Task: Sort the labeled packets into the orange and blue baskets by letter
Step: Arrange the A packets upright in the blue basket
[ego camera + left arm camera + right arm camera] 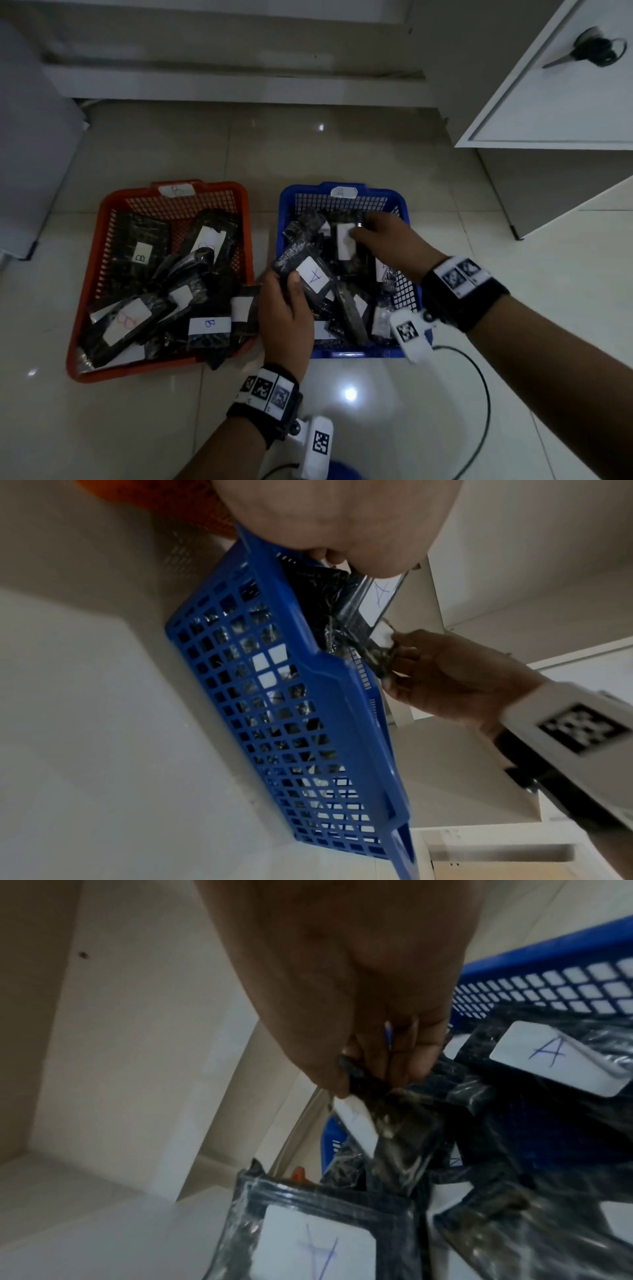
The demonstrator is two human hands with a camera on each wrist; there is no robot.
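Observation:
The orange basket (89, 284), tagged B, sits on the floor at left with several black packets labelled B. Beside it on the right is the blue basket (404, 205), tagged A, holding several black packets. My left hand (286, 315) grips a black packet with a white A label (313, 275) over the blue basket's left rim; the same A packet (377, 599) shows in the left wrist view. My right hand (383, 240) is inside the blue basket and pinches another black packet (346, 245) by its edge, and that packet (363, 1080) is between thumb and fingers in the right wrist view.
A white cabinet (565, 102) juts in at the upper right with scissors (589, 51) lying on top. A grey unit (30, 147) stands at the left. A black cable (479, 394) loops on the tiled floor by my right forearm.

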